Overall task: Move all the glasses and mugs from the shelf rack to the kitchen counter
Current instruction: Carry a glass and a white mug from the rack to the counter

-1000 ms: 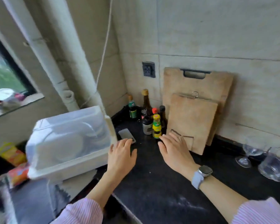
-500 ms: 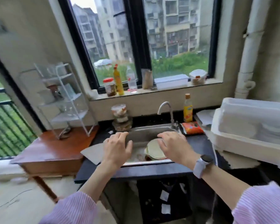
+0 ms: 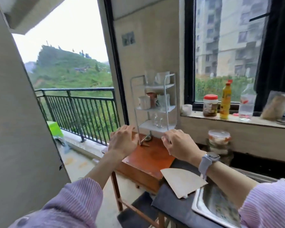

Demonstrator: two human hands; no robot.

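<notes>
Holding mugs and glasses, shelf rack

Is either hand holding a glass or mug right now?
No. Both the left hand and right hand are empty, with fingers spread, in front of the shelf rack.

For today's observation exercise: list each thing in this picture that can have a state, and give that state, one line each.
left hand: open, empty
right hand: open, empty
shelf rack: upright, all three tiers loaded
white mug: upright, middle tier
yellow bottle: upright, capped
red-lidded jar: closed, on windowsill
clear bottle: upright on windowsill
</notes>
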